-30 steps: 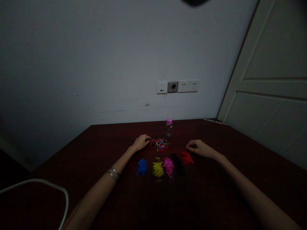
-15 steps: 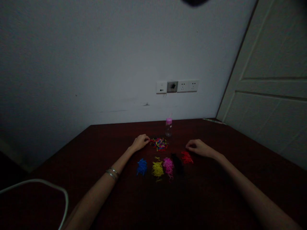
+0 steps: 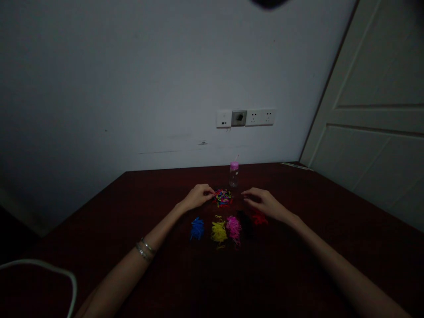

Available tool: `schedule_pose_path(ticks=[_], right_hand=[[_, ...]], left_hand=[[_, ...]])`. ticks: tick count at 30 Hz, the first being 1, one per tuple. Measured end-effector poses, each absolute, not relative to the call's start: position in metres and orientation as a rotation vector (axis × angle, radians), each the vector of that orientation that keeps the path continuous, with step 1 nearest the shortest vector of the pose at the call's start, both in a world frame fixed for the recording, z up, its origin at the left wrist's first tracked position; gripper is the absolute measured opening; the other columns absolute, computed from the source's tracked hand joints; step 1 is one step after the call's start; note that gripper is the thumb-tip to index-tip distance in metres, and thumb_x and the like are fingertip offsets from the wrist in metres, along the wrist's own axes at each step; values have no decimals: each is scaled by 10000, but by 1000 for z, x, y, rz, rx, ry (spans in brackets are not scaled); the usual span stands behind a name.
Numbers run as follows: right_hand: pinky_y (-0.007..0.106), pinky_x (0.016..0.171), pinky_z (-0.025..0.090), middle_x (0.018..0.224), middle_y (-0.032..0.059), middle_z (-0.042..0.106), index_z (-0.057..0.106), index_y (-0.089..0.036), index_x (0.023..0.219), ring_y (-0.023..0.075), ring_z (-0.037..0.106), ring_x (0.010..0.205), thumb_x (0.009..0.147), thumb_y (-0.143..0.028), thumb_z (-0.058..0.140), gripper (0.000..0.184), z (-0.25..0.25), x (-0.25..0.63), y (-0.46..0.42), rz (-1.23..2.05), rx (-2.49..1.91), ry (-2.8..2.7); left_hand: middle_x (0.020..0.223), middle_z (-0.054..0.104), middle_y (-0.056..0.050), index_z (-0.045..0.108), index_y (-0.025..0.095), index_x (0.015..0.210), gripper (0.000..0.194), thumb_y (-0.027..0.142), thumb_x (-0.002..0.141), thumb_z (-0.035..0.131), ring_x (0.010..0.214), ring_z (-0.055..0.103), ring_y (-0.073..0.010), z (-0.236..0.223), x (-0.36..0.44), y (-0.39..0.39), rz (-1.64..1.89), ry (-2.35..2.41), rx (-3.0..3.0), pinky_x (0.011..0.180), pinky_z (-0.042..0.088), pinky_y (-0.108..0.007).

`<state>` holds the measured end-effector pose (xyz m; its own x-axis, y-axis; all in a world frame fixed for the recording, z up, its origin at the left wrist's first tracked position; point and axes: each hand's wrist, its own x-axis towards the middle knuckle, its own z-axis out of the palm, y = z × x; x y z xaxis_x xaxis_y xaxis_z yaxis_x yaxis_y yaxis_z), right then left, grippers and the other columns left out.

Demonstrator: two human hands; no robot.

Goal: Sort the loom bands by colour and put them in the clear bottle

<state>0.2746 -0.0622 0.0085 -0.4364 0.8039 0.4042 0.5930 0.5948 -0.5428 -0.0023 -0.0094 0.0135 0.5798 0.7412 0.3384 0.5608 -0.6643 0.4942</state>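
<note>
My left hand [image 3: 200,195] reaches to the left edge of a mixed pile of small coloured rubber bands [image 3: 223,198]. Its thumb and fingers are pinched together there; what lies between the tips is too small to make out. To the right of that pile hovers my right hand [image 3: 263,202], thumb and forefinger apart, nothing visible between them. Nearer me lie sorted heaps in a row: blue bands [image 3: 197,228], yellow bands [image 3: 219,231], pink bands [image 3: 233,228], black bands [image 3: 245,223] and red bands [image 3: 259,217]. The right hand is just above the red heap, partly covering it.
A clear bottle with a pink lid [image 3: 233,174] stands behind the mixed pile. The dark red table [image 3: 159,185] meets a wall with sockets [image 3: 253,117]. A white cable [image 3: 49,266] curves at the lower left, and a pale panelled door [image 3: 371,132] is at right.
My right hand has moved left, from over the red heap toward the mixed pile, its thumb and forefinger parting. My left hand has shifted slightly right against the pile.
</note>
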Motion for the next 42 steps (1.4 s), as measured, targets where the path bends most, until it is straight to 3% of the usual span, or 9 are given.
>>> schedule_pose_path(ticks=[5,16,23,32,42], right_hand=[[341,824,433,984,57,607,593,-231,1022,185,548,920,798,-344,522,260,14,244,-79,370,-967,-2214],[328,782,442,898,64,612,632,-214,867,181,544,869,822,-333,489,191,17,239,-84,358,-903,-2214],[316,749,451,870,68,622,650,-182,821,182,572,800,785,-393,506,258,19,295,-60,519,-1191,-2224],[316,818,419,999,76,605,686,-170,838,192,560,876,764,-404,511,301,12,325,-50,749,-1239,-2393],[327,845,421,998,79,612,655,-173,885,201,560,907,754,-362,524,264,9,328,-47,624,-1316,-2282]], left_hand=[[797,596,-33,677,171,839,204,272,786,508,706,532,-119,28,19,-38,692,889,2544,642,385,-213],[851,618,-38,672,192,882,197,264,769,527,773,546,-141,30,31,-50,642,818,2564,691,397,-233],[767,629,-44,688,146,810,201,269,742,544,668,527,-123,17,12,-25,703,1027,2398,614,386,-217],[777,671,-68,684,102,817,258,287,701,545,673,563,-148,-12,-13,7,737,1223,2165,603,407,-226],[742,662,-60,684,97,842,272,257,691,524,642,556,-139,-21,-25,21,740,1329,2204,585,400,-220]])
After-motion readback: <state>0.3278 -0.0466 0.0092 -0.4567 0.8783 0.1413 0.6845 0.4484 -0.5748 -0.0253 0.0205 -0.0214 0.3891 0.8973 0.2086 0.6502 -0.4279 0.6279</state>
